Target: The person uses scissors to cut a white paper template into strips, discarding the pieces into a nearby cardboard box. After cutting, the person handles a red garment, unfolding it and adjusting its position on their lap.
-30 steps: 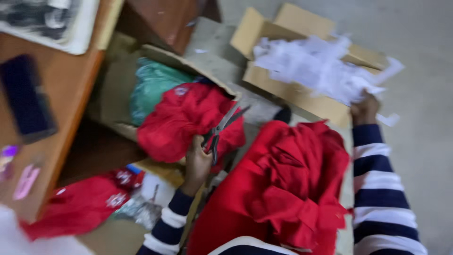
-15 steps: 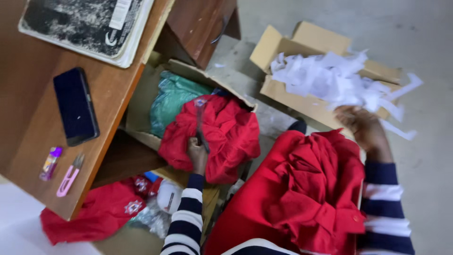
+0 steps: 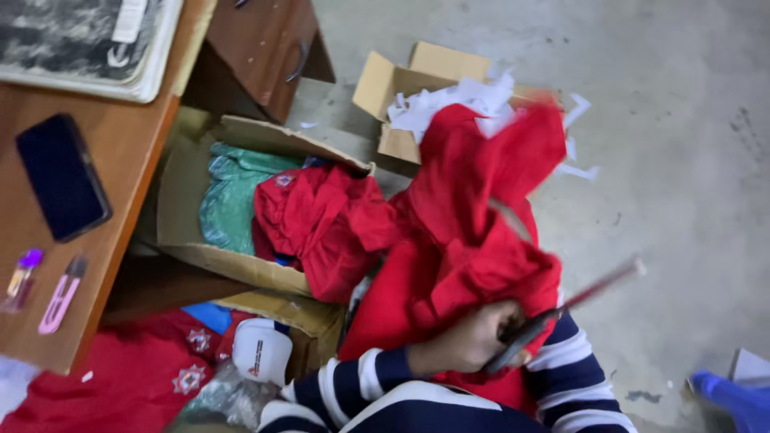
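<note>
My left hand [image 3: 469, 341] rests low in front of me, closed on the handles of dark scissors [image 3: 561, 309] whose blurred blades point up to the right. A large red garment [image 3: 473, 184] stands lifted over my lap, its top reaching the small box of white paper scraps [image 3: 449, 100]. My right striped sleeve [image 3: 573, 365] runs up under this garment and the right hand itself is covered by the cloth. To the left, an open cardboard box [image 3: 184, 200] holds another red garment [image 3: 321, 224] and a green cloth [image 3: 233, 192].
A wooden desk [image 3: 120, 160] at left carries a black phone [image 3: 62, 176], a pink clip [image 3: 60, 293] and a dark board [image 3: 80, 40]. Red cloth [image 3: 120, 385] and a white cap-like object [image 3: 261, 349] lie on the floor below it. Bare concrete floor [image 3: 682, 160] spreads to the right, with a blue object [image 3: 734, 397] at the corner.
My left hand has come away from the box's red garment with the scissors, down to my lap. The big red garment has been raised up toward the paper-scrap box.
</note>
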